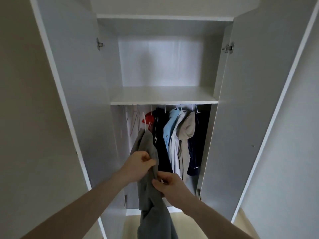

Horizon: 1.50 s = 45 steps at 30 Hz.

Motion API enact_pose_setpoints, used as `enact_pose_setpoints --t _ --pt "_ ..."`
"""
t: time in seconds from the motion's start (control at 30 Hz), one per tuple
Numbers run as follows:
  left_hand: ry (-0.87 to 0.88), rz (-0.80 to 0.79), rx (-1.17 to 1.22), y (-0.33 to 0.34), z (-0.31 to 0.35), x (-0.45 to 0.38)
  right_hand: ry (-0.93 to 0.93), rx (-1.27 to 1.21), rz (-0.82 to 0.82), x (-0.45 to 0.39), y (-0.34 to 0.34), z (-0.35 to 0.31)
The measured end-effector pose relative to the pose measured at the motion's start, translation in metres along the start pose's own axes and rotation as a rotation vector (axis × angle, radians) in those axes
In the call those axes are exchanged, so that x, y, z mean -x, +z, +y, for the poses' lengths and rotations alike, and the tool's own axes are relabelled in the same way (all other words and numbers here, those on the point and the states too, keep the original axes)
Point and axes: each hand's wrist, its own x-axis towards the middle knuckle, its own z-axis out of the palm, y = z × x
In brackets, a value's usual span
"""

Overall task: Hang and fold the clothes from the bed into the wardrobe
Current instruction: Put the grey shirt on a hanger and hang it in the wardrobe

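A grey garment (148, 190) hangs in front of the open white wardrobe (164, 100), its top draped over a white hanger (144, 120) and its lower part trailing down toward the floor. My left hand (138, 165) grips the cloth at its upper left edge. My right hand (168, 186) pinches the cloth lower on the right side. Behind it, several garments hang from the rail: a red one (149, 117), a dark one (161, 135), a light blue shirt (170, 128), a beige piece (187, 128) and a navy one (196, 152).
Both wardrobe doors (72, 83) stand wide open on either side of me. The upper shelf (164, 94) above the rail holds nothing. Bare white hangers (133, 118) hang at the left end of the rail. Pale flooring (131, 226) shows below.
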Motion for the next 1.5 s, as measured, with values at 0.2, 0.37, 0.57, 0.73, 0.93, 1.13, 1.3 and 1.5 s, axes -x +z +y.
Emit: enact_pose_setpoints --t 0.2,0.37,0.57,0.73,0.93,1.13,1.3,1.5 --pt "-0.078 0.294 -0.120 0.005 -0.025 -0.068 -0.080 0.285 -0.149 -0.084 -0.048 0.006" --pt "-0.163 0.358 -0.211 -0.013 -0.055 -0.080 -0.007 0.389 -0.139 -0.152 -0.093 0.028" --pt "-0.172 0.352 -0.264 -0.025 -0.073 -0.108 -0.013 0.593 -0.100 -0.254 -0.117 0.058" --pt "-0.094 0.281 -0.359 -0.023 -0.090 -0.131 -0.051 0.796 -0.150 -0.335 -0.107 0.064" --pt "-0.107 0.226 -0.425 -0.029 -0.127 -0.164 -0.041 0.975 -0.239 -0.430 -0.090 0.068" --pt "-0.104 0.222 -0.477 -0.036 -0.152 -0.180 -0.047 1.173 -0.252 -0.493 -0.082 0.067" --pt "-0.138 0.257 -0.479 -0.039 -0.155 -0.190 -0.038 1.365 -0.316 -0.538 -0.081 0.066" --pt "-0.207 0.275 -0.514 -0.045 -0.153 -0.208 -0.039 1.555 -0.449 -0.581 -0.087 0.071"
